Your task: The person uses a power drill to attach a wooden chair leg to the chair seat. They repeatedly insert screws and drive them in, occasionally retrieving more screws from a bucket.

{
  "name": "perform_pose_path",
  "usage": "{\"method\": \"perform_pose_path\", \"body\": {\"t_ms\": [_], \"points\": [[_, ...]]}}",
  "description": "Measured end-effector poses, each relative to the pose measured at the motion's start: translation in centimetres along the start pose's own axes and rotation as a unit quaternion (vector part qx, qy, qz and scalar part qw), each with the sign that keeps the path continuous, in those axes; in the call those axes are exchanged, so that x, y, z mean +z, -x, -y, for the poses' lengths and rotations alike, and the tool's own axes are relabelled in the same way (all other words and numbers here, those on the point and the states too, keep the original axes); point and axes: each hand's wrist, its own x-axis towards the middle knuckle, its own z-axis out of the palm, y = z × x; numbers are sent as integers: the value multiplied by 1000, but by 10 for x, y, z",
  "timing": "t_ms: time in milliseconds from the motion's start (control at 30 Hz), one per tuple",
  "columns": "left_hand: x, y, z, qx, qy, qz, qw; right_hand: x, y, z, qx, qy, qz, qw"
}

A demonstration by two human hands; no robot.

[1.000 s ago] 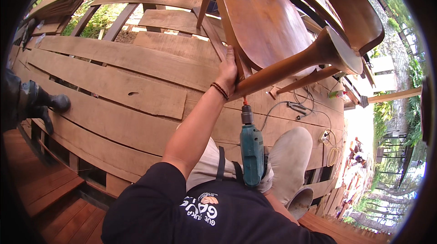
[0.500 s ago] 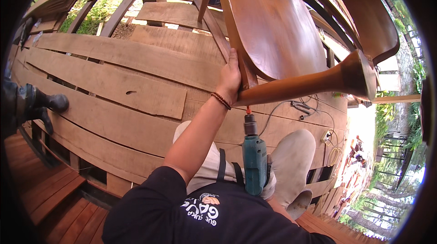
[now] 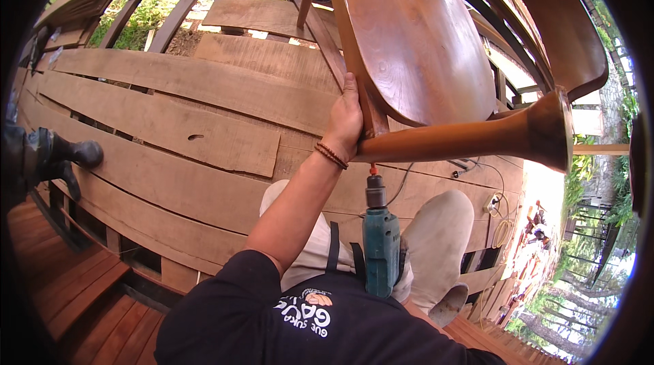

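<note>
Nearest the camera, a teal power drill point(image 3: 380, 246) stood bit-up over the person's lap, its chuck just under the chair joint; the right hand was hidden behind the drill body, so its grip could not be told. Above it, the left hand point(image 3: 345, 122) was clenched around the edge of a brown wooden chair point(image 3: 415, 44), held tilted with its seat facing the camera and one leg point(image 3: 470, 141) jutting out to the right. Beyond lay a deck of pale rough planks point(image 3: 170, 126), with a cable point(image 3: 501, 218) at right.
</note>
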Motion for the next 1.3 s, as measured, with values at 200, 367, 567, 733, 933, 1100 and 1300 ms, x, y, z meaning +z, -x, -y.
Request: {"method": "perform_pose_path", "body": {"t_ms": [200, 367, 567, 733, 933, 1100, 1300], "points": [[-6, -4, 1, -16, -12, 17, 1000, 4, -5, -9, 110, -442, 17, 890], [-11, -9, 5, -7, -12, 8, 1000, 4, -15, 4, 160, -586, 68, 791], [-5, -1, -5, -11, -27, 14, 999, 7, 8, -31, 255, -564, -31, 785], [-5, -5, -5, -5, -13, 13, 1000, 12, 1, -17, 286, -572, -47, 768], [-3, -4, -10, 2, -18, -5, 1000, 23, 3, 5, 210, -391, -72, 893], [-7, -6, -7, 4, -6, 20, 1000, 28, 10, -11, 206, -370, -96, 901], [-4, -7, -11, -2, -8, 20, 1000, 14, -11, 19, 155, -409, 29, 899]]}}
